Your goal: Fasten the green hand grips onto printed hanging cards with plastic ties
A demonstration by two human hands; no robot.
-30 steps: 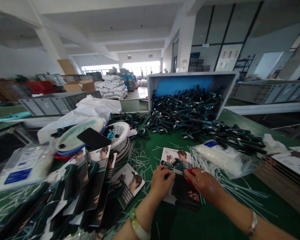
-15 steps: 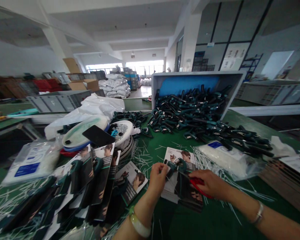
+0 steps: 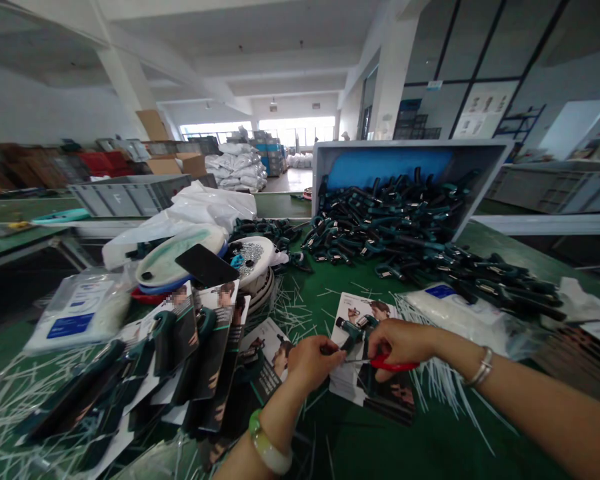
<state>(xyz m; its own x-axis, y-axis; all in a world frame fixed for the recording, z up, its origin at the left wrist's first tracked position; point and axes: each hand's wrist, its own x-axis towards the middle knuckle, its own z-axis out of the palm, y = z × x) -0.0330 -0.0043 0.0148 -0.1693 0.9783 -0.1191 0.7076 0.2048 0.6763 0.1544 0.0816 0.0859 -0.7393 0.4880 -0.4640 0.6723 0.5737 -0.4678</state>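
My left hand (image 3: 313,361) pinches something thin, a white tie, at the left edge of a printed card (image 3: 363,373) that carries a teal hand grip (image 3: 356,328). My right hand (image 3: 399,340) is closed on red-handled scissors (image 3: 391,364), their blades pointing left toward the left hand's fingertips. The card lies on top of a small stack on the green table (image 3: 415,447).
A grey bin (image 3: 480,180) tipped on its side spills several teal grips (image 3: 395,227) across the table. Finished carded grips (image 3: 180,360) pile at the left. A bag of white ties (image 3: 455,313) lies right, cut tie ends (image 3: 290,310) scatter around, and round fans (image 3: 180,263) sit behind.
The right hand has shifted left and brought the scissors' blades up to the left hand's pinch. The view has drifted right, so everything sits further right in frame.
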